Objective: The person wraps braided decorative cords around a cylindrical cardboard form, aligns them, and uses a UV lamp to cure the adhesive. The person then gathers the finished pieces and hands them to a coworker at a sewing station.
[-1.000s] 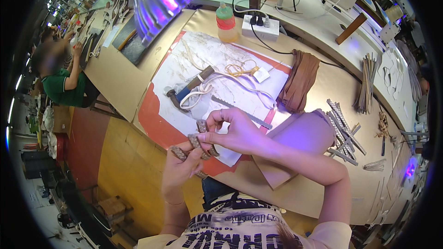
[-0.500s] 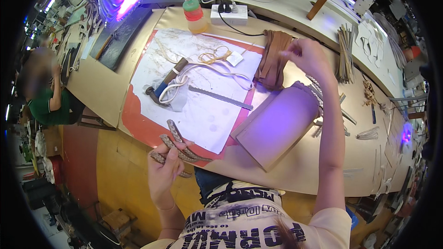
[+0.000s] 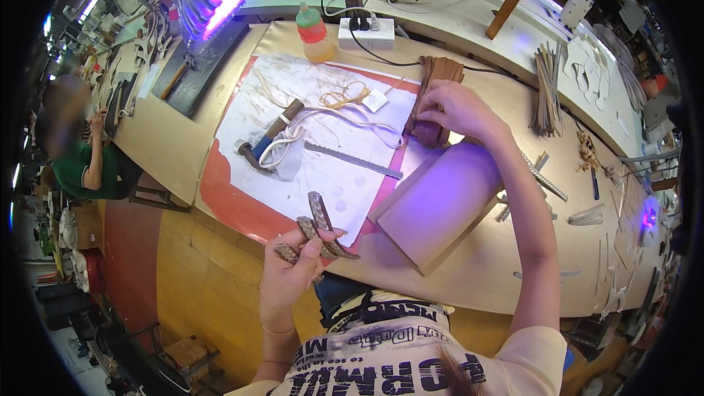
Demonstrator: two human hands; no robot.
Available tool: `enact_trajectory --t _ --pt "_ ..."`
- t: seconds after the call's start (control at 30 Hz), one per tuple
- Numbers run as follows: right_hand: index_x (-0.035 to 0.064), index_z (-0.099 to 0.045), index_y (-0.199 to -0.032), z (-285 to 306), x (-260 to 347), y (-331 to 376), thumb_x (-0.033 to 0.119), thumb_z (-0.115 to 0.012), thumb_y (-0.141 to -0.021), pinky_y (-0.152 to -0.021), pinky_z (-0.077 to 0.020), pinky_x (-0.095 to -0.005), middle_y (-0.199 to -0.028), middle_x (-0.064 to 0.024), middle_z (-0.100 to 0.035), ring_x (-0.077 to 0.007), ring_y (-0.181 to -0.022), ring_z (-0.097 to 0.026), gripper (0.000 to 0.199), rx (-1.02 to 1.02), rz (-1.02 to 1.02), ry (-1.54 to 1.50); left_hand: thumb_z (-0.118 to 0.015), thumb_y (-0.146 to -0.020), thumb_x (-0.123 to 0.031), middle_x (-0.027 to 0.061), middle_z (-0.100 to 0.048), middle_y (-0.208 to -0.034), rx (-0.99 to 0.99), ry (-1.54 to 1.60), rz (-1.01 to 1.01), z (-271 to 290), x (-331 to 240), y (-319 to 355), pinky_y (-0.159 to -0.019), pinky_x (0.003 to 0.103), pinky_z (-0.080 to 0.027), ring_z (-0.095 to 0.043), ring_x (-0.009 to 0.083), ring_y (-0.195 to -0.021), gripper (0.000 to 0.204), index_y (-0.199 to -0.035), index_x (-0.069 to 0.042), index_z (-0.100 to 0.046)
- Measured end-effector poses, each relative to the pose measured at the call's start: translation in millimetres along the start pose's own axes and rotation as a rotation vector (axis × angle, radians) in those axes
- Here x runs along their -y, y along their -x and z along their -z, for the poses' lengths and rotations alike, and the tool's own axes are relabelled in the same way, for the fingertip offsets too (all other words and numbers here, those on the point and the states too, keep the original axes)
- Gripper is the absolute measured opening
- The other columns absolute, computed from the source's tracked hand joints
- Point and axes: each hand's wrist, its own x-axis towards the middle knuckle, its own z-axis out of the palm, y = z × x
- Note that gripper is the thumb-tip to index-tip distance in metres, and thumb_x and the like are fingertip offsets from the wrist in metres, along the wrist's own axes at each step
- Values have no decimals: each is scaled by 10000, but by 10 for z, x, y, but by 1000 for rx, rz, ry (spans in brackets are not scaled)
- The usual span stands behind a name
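My left hand (image 3: 293,268) is closed around several short braided straps (image 3: 318,213), brown and grey, their ends poking out between the fingers near the front table edge. At the far side, my right hand (image 3: 458,108) bends its fingers onto a bundle of brown leather-like strips (image 3: 444,72); the fingertips are partly hidden against it. Below the right forearm lies a brown curved block (image 3: 440,202) with a smooth top. A hammer (image 3: 275,132) with a blue-banded handle rests on white paper (image 3: 323,183), beside white cord (image 3: 381,130) and a grey serrated strip (image 3: 352,159).
A bottle of yellowish liquid (image 3: 314,35) and a white power strip (image 3: 367,33) stand at the back. A lit lamp (image 3: 220,0) hangs over the far left. More braided straps (image 3: 543,176) lie right of the block. A co-worker in green (image 3: 77,169) sits at left.
My right hand has moved left and down onto the brown strips. My left hand, still holding the braided straps, has shifted right and slightly toward me.
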Motion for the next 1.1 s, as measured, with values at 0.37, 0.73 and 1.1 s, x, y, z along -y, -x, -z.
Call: enact_trajectory --t 0.37,0.73,1.1 --pt "20 -685 -901 -199 -466 -286 225 -626 -899 -740 -501 -325 -835 -108 -697 -191 -790 -660 213 -7 -88 -557 -539 -973 -187 15 -649 -795 322 -104 10 -396 -153 -1121 -431 189 -287 -361 -4 -469 242 -1050 15 -647" --pt "75 -672 -1102 171 -301 154 262 -739 -798 -774 -500 -327 -970 -94 -661 -206 -897 -620 363 -189 154 -302 -489 -996 -222 43 -648 -765 362 -36 223 -555 -130 -1730 -412 179 -277 -331 17 -444 246 -963 -10 -609" --pt "102 -699 -993 137 -432 -20 317 -761 -735 -849 -452 -380 -983 -103 -614 -275 -969 -556 342 -165 211 -3 -560 -942 -133 78 -653 -759 396 -643 -82 -685 -305 -1439 -625 233 -461 -588 87 -677 416 -1327 -29 -439"
